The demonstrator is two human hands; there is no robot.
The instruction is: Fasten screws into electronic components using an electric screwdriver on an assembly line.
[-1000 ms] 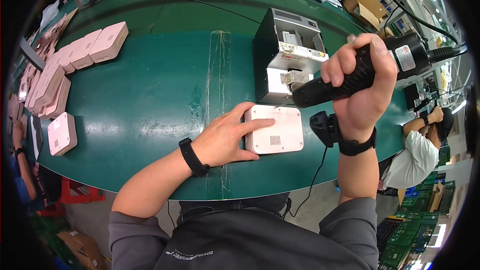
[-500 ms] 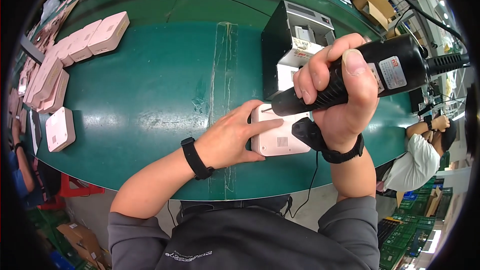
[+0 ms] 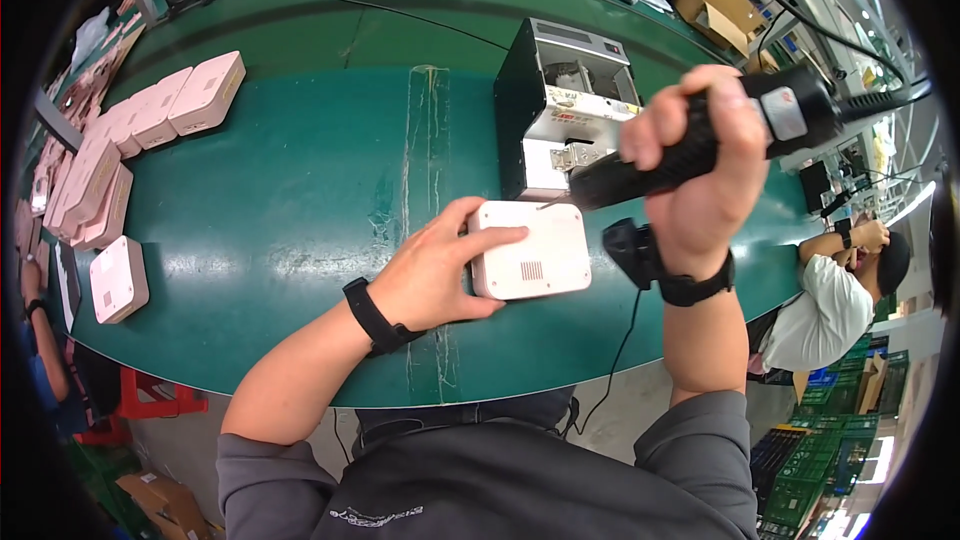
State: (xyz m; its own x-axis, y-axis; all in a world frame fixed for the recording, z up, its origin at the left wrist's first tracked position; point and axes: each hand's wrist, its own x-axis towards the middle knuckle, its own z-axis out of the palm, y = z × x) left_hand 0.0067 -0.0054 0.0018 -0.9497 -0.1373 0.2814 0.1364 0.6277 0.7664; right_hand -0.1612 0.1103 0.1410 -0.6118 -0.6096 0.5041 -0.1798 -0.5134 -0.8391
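Note:
On the green table in front of me lies a pale pink plastic box (image 3: 555,255), with a small slotted vent and screw holes at its corners. My left hand (image 3: 430,265) grips its left side, thumb at the near edge and index finger stretched over the top. My right hand (image 3: 705,155) is closed around a black electric screwdriver (image 3: 650,175), tilted with its nose down to the left. The thin bit shows over the box's far edge; whether it touches is unclear. The right hand is slightly blurred.
Behind the box stands a black-sided screw feeder (image 3: 515,125) with a pale front. Several similar pink boxes (image 3: 205,95) line the table's left side, one single box (image 3: 118,280) nearer. A person (image 3: 835,310) sits at the right; another person's arm (image 3: 45,325) shows at the left.
The screwdriver has moved right across the box, its bit leaving the far left corner. My left hand keeps its hold on the box. The whole view has shifted slightly.

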